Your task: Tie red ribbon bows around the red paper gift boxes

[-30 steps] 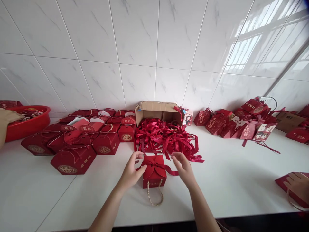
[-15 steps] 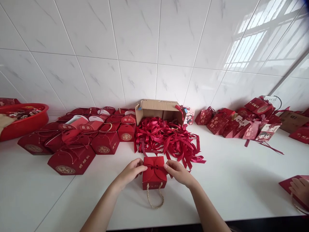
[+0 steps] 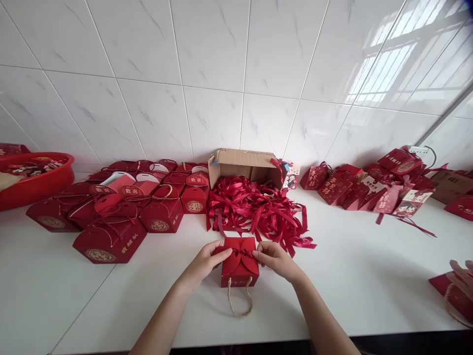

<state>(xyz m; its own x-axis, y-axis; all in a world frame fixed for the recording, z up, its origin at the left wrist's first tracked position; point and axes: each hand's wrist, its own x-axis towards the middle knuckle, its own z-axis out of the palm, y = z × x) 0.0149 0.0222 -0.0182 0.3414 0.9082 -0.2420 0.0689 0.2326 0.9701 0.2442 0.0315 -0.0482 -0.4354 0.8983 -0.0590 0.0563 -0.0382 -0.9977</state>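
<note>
A small red gift box [image 3: 240, 270] stands on the white table in front of me, its curved top flaps folded together. Across its top lies a red ribbon [image 3: 242, 252] with a small bow or knot at the middle. My left hand [image 3: 210, 257] pinches the ribbon's left side between thumb and finger. On the other side my right hand [image 3: 272, 258] pinches the ribbon close to the knot. A beige rope handle [image 3: 240, 314] droops from the box's near face onto the table. Just behind the box is a heap of red ribbons [image 3: 254, 209].
The ribbons spill from a cardboard box [image 3: 246, 159] against the tiled wall. Several red gift boxes [image 3: 111, 241] cluster at left beside a red basin [image 3: 40, 185]. More red boxes [image 3: 334, 190] stand at right. Another person's hand [image 3: 463, 278] rests near a red box at the right edge.
Both hands have stayed at the box, my left thumb shifting inward along the ribbon. A small bow shape now shows at the knot. The other person's hand has lifted slightly.
</note>
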